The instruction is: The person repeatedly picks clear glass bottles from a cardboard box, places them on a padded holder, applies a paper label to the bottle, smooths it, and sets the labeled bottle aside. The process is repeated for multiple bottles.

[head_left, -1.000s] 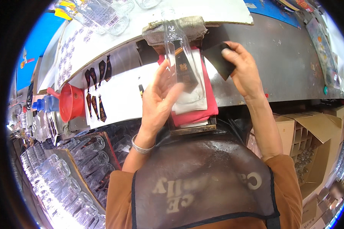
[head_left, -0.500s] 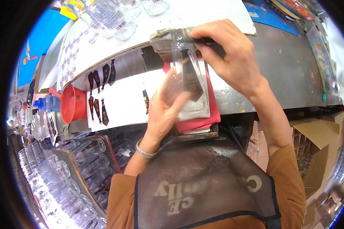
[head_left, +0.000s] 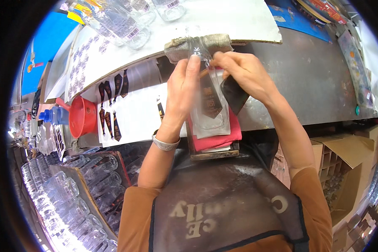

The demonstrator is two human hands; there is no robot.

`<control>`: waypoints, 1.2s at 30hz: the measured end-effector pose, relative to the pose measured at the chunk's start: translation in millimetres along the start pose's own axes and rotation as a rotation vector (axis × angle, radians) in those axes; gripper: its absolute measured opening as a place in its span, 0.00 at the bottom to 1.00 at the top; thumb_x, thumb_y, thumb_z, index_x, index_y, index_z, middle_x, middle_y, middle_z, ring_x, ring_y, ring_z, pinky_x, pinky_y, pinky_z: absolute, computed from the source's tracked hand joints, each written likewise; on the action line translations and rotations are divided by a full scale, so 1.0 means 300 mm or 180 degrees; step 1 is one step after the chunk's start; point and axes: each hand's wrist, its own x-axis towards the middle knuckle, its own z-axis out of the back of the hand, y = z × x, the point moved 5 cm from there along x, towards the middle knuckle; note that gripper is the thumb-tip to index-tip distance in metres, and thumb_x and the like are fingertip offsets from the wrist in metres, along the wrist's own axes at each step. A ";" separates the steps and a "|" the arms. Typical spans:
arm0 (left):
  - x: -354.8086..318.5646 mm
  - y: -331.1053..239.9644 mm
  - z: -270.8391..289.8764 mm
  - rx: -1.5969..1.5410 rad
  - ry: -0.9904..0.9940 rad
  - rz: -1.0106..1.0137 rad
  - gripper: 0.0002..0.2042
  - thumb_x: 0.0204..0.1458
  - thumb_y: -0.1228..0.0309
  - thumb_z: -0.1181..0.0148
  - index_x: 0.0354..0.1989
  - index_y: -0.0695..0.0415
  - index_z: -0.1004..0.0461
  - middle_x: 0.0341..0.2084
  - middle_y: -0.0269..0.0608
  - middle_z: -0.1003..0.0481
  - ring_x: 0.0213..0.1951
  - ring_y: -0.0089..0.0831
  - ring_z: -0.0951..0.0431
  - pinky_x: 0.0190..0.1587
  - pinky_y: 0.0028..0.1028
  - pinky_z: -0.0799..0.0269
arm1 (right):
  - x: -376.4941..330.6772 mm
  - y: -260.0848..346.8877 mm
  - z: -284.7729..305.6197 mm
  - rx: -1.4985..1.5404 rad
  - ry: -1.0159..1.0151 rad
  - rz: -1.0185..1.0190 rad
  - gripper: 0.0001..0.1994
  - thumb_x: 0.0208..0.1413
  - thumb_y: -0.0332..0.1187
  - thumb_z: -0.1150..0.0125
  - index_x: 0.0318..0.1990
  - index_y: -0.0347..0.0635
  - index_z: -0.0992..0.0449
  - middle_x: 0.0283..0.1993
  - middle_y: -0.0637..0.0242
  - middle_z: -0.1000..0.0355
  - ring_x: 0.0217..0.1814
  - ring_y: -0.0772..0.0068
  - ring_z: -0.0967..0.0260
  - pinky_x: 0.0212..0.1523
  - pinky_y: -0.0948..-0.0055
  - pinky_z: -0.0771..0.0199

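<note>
A clear glass bottle lies on its side on the padded stand, its neck pointing away from me. A dark tie-shaped decal with orange marks runs along its upper face. My left hand grips the bottle's left side near the neck, thumb on the glass and fingers partly hidden. To the right of the neck, my right hand is closed, with its fingertips pinched at the shoulder. It holds a dark, flat, flexible-looking piece that hangs beneath the palm beside the bottle.
Under the bottle is red cloth; behind its neck lies a rolled grey cloth. More tie decals lie on white paper at left, near a red dipper. Bottles occupy the white board; crated bottles stand lower left.
My right hand has come down and nearer from beyond the neck, and the dark piece now hangs below it. My left hand has moved up the bottle to its neck.
</note>
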 end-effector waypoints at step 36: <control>-0.070 -0.011 -0.031 -0.1424 0.0331 0.0189 0.21 0.64 0.63 0.43 0.58 0.67 0.33 0.48 0.43 0.23 0.46 0.24 0.23 0.48 0.25 0.26 | 0.059 0.127 0.081 0.0052 -0.0445 0.1165 0.13 0.59 0.31 0.37 0.50 0.38 0.23 0.44 0.69 0.22 0.46 0.79 0.26 0.49 0.78 0.25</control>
